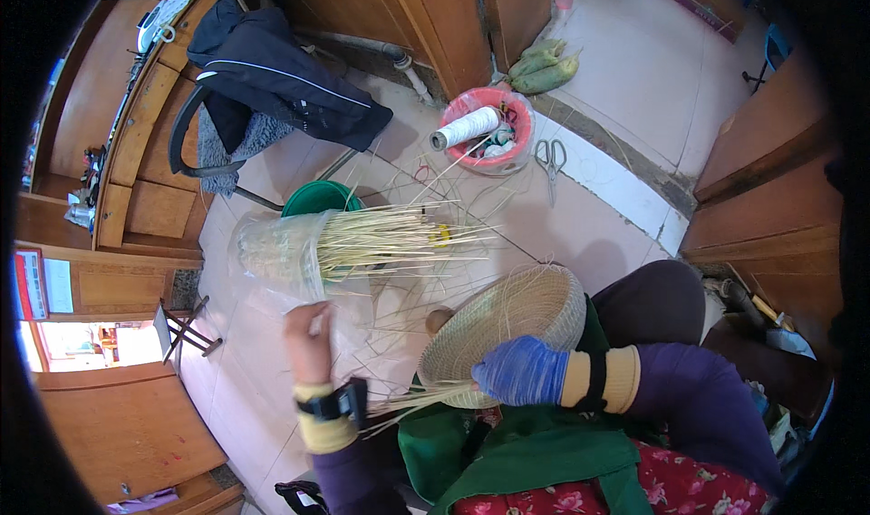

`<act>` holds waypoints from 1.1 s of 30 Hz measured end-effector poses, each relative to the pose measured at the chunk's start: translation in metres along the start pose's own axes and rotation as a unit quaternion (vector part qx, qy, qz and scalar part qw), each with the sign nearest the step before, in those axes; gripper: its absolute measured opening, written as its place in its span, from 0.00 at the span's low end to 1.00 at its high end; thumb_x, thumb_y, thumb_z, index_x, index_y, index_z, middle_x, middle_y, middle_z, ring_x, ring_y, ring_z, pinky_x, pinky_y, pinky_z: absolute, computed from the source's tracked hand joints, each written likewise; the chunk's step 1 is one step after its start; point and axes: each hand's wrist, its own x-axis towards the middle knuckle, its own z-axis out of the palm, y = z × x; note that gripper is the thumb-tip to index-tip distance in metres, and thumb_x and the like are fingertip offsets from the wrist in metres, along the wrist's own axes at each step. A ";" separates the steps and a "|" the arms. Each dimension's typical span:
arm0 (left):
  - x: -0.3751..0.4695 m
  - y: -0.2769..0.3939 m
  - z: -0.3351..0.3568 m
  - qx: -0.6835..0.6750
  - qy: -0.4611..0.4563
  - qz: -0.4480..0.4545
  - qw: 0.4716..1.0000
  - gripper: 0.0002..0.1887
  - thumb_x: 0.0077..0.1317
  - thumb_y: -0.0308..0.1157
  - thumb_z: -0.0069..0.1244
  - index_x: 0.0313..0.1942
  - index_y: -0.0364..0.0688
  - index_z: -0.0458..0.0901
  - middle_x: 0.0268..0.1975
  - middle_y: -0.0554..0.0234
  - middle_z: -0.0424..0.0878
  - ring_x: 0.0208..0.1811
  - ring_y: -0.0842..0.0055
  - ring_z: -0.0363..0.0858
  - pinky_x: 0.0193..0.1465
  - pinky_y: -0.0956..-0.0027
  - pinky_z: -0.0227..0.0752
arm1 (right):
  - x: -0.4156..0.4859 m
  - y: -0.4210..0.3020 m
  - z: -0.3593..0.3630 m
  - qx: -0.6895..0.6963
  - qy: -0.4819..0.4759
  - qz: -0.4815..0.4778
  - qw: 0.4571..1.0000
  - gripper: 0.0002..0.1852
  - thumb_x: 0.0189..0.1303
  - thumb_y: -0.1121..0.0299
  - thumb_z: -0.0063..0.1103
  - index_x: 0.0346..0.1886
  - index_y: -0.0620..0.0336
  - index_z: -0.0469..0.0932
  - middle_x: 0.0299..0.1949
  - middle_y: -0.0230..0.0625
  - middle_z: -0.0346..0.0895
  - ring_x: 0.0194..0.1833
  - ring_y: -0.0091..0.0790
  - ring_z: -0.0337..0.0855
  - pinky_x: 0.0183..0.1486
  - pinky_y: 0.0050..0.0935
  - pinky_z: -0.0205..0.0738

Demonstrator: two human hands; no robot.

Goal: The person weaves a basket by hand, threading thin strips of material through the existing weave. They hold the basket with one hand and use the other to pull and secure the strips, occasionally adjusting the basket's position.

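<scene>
On my lap rests a woven straw basket (503,304), tilted, with thin loose strands across it. My right hand (522,371), in a blue knitted glove, grips the basket's near edge, where a bundle of straw strands (414,401) sticks out to the left. Away to the left, my bare left hand (309,331) is raised with its fingers curled together; whether a thin strand is between them I cannot tell. Just beyond it lies a bundle of cut straw (380,240) in a clear plastic bag (275,250).
A green bucket (323,199) stands behind the straw. Farther off are a pink basin (523,117) with a white thread spool (469,128), scissors (551,168) and several green-husked corn ears (544,72). A chair holding a dark jacket (285,80) stands at upper left. Loose strands litter the tiles.
</scene>
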 end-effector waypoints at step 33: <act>0.188 0.044 0.266 -0.032 -0.218 0.083 0.972 0.12 0.61 0.34 0.59 0.44 0.42 0.88 0.46 0.51 0.86 0.47 0.55 0.83 0.48 0.56 0.76 | -0.015 0.031 -0.006 0.168 -0.040 0.038 0.984 0.11 0.60 0.64 0.57 0.40 0.60 0.82 0.37 0.49 0.84 0.37 0.51 0.87 0.35 0.48 0.83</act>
